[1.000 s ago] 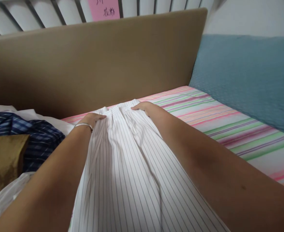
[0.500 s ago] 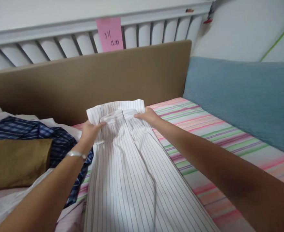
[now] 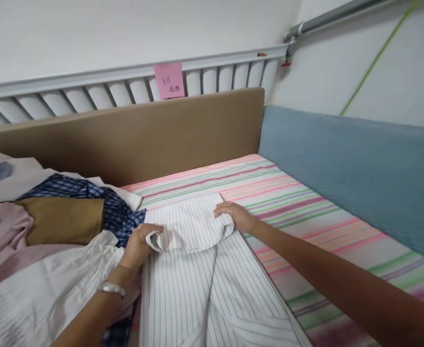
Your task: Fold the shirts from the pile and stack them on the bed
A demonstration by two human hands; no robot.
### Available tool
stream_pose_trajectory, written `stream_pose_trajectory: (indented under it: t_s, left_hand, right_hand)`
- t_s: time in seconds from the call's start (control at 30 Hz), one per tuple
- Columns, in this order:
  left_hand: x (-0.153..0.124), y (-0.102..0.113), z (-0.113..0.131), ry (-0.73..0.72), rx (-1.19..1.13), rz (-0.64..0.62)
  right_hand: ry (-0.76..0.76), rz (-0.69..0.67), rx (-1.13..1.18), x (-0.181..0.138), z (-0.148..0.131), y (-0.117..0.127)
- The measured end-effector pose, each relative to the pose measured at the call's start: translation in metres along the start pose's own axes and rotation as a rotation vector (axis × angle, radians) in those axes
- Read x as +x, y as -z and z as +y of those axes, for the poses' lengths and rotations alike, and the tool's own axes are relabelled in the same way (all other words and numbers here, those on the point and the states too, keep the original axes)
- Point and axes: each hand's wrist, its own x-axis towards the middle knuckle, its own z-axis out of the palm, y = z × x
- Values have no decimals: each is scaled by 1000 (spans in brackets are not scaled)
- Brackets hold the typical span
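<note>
White pinstriped trousers lie lengthwise on the bed in front of me, their upper end folded over toward me. My left hand, with a silver bracelet at the wrist, is closed on the left corner of the folded part. At the right corner of that fold, my right hand grips the cloth, thumb and fingers curled over it. The waistband edge between the hands sags slightly. The lower end of the trousers runs out of view at the bottom.
To the left is a heap of clothes: a mustard folded cloth, a blue plaid garment, a white garment and pink fabric. A brown headboard stands behind the striped sheet. A blue padded panel borders the right.
Both hands have brought the waistband toward me, folding the trousers' top end over. In view, the headboard sits lower and more of the clothes heap shows.
</note>
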Motion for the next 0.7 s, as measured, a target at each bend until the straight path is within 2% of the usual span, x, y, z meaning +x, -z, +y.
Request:
stream_pose_trajectory:
  t_s: [0.13,0.27,0.37,0.43,0.57,0.63,0.7]
  left_hand:
    - [-11,2,2,90,-56,39]
    - [-30,-13,-1,127,12,-33]
    - [-42,-10,1,97,76,-78]
    - [-52,6,3,81,123,-123]
    - [-61,57,12,97,231,-294]
    - [-50,77,20,87,250,-217]
    - [-29,80,32,56,262,-10]
  right_hand:
    - [-72,-1,-13,-9,-8,7]
    - [-118,-90,-82,-26,-7,-7]
    - [-157,-136,-126,-34,-8,-6]
    - [-181,-220,-154,-38,-9,8]
    - [-317,-422,-217,-43,-21,52]
    - [-360,-377,-272,-35,-37,64]
    - [-327,-203,-303,-18,-57,58]
